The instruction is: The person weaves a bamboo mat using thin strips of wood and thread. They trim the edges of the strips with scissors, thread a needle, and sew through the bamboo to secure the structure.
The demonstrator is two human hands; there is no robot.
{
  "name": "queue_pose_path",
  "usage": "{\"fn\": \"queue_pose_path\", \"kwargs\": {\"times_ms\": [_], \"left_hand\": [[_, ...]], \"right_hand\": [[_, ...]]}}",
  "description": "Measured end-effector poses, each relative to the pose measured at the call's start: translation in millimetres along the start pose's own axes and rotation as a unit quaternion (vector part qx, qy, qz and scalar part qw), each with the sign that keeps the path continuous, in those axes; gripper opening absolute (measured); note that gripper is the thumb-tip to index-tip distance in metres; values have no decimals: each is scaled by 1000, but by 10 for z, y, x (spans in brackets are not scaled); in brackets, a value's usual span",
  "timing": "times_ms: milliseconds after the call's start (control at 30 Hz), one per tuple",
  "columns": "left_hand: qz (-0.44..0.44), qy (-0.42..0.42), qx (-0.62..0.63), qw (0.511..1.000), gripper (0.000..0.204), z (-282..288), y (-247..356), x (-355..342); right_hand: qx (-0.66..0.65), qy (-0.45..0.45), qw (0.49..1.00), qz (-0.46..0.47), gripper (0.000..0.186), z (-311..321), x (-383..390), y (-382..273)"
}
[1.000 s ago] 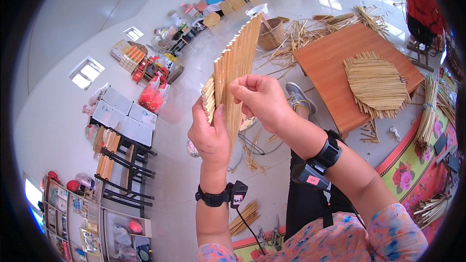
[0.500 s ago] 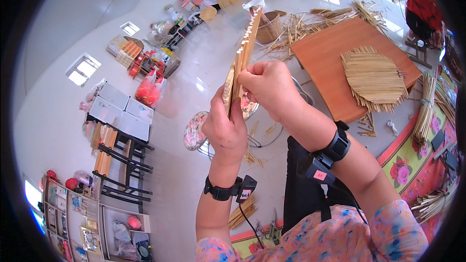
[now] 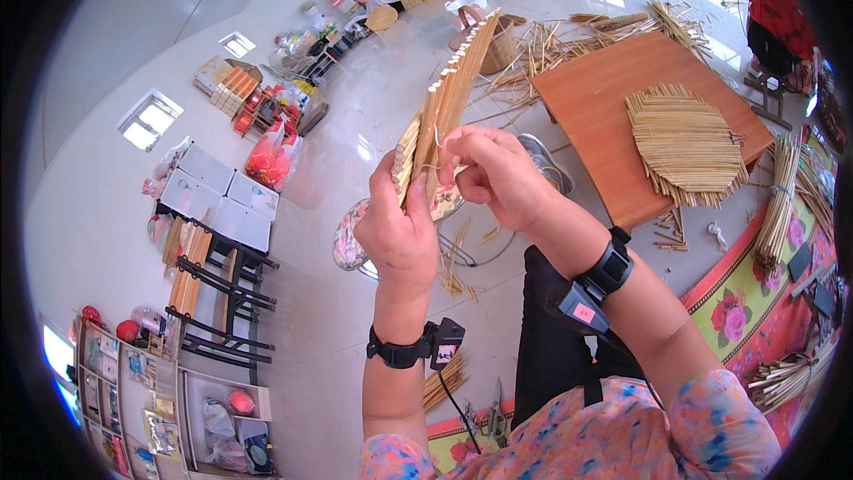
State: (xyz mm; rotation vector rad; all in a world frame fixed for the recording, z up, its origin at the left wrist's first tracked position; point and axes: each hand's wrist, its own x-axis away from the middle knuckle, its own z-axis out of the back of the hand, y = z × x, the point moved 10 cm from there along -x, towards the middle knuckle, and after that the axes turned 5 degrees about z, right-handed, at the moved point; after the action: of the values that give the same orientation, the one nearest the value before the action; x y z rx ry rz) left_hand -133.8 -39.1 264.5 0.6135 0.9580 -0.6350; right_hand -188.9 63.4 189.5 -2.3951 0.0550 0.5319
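A panel of straw stalks (image 3: 456, 89) stands raised in front of me, seen nearly edge-on, with pale cut ends along its left side. My left hand (image 3: 400, 240) grips its lower end, the thumb on the near face and the fingers behind. Just to the right, my right hand (image 3: 502, 176) has its fingers closed in a pinch around a thin white string (image 3: 436, 135). The string loops from the panel's face toward those fingertips. Part of the string is hidden by the right hand's fingers.
On the right, a brown table (image 3: 586, 107) bears a rounded straw mat (image 3: 684, 142). Loose straws (image 3: 546, 53) and a woven basket (image 3: 503, 46) lie beyond. A tied straw bundle (image 3: 778, 200) rests at right. Floral-topped stools (image 3: 349, 236) stand below my hands; scissors (image 3: 498, 413) lie near my lap.
My right hand has drawn back from the panel, slightly right and down, and the white string now shows between them. The panel's top leans further right; my left hand has shifted slightly left.
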Motion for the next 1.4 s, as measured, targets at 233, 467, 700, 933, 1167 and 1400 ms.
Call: {"fn": "queue_pose_path", "kwargs": {"times_ms": [233,467,700,933,1167,1400], "left_hand": [[-9,13,12,1000,31,11,22,22],[-3,5,-18,1000,31,-20,67,65],[14,13,-25,1000,29,-63,101,121],[-8,14,-30,999,30,-95,204,168],[48,-15,21,999,32,-149,142,201],[-33,25,3,999,30,-160,309,277]], "right_hand": [[241,132,949,156,15,151,89,-426],[500,149,823,226,14,-64,167,-676],[525,124,820,193,12,85,441,-593],[494,212,818,205,16,337,582,-841],[558,191,735,334,16,-31,584,-954],[595,152,723,318,8,-81,510,-923]]}}
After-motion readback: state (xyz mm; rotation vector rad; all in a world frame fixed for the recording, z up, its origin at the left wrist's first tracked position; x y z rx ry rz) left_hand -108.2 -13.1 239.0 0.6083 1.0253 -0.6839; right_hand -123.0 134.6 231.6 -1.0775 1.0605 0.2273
